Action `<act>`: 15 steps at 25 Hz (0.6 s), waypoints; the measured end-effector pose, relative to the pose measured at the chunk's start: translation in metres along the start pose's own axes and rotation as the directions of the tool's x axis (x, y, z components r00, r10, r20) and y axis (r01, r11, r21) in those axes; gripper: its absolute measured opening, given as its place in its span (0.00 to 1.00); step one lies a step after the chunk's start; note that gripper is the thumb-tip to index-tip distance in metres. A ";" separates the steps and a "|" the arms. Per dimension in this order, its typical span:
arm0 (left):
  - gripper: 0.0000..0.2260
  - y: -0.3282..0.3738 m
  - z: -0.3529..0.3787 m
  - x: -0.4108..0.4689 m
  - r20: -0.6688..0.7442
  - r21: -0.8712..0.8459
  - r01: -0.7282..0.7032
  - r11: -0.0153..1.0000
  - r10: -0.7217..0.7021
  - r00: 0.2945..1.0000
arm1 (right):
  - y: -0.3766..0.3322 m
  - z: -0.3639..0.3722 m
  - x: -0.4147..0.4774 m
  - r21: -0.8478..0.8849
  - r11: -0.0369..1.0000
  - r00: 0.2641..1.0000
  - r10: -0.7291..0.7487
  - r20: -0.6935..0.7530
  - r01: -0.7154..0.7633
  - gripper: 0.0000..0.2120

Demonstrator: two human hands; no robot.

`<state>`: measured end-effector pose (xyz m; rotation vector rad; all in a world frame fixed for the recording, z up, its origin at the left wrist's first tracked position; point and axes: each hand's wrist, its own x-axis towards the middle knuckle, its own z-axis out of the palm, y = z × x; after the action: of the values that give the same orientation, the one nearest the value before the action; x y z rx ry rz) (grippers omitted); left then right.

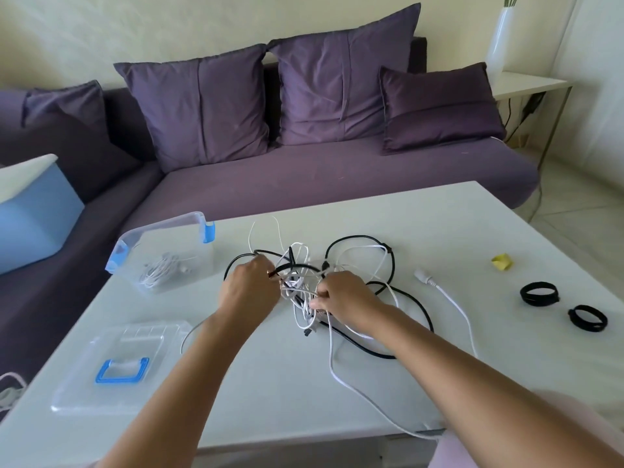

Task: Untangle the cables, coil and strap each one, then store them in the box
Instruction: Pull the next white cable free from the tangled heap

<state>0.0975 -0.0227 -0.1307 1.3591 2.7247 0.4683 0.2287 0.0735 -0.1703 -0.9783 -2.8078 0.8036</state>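
Note:
A tangle of black and white cables [341, 265] lies in the middle of the white table [439, 224]. My left hand [248, 287] grips a black strand at the tangle's left side. My right hand [341, 295] pinches white strands near the tangle's centre. A long white cable with a plug [426, 278] trails off to the right and toward the front edge. The clear box [158, 255] with blue clips stands at the left and holds one coiled white cable [162, 270]. Two black straps [538, 293] [588, 318] lie at the right.
The box's clear lid [118, 366] with a blue handle lies at the front left. A small yellow scrap [502, 262] sits at the far right. A purple sofa [337, 177] with cushions runs behind the table, and a light blue box [33, 211] stands on it.

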 end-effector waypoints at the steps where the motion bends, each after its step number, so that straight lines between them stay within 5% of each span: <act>1: 0.16 0.002 0.002 -0.003 -0.137 -0.091 -0.084 0.992 0.071 0.988 | -0.001 -0.008 0.000 -0.002 1.000 0.997 -0.021 0.074 0.022 0.18; 3: 0.25 0.012 0.007 -0.009 -0.334 -0.079 -0.471 0.879 0.421 0.843 | -0.002 -0.025 -0.004 0.118 0.992 0.971 -0.077 0.228 0.051 0.16; 5: 0.25 0.016 0.015 -0.007 -0.316 -0.079 -0.665 0.742 0.615 0.723 | -0.002 -0.045 -0.012 0.324 0.946 0.948 -0.118 0.297 0.016 0.15; 8: 0.17 0.009 0.027 0.009 -0.107 -0.031 -0.574 0.818 0.568 0.816 | 0.008 -0.083 -0.027 0.514 0.857 0.980 -0.140 0.145 0.046 0.15; 11: 0.12 -0.014 0.039 0.028 0.087 0.158 -0.381 0.911 0.372 0.924 | 0.022 -0.112 -0.038 0.658 0.707 0.963 -0.133 -0.236 0.259 0.14; 15: 0.07 -0.037 0.007 0.063 -0.154 0.027 -0.193 0.981 0.195 0.969 | 0.031 -0.130 -0.043 0.722 0.486 0.787 0.108 -0.608 0.492 0.16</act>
<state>0.0321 0.0074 -0.1434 1.6694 2.7291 0.5958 0.3092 0.1278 -0.0683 -0.5140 -1.5421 1.3585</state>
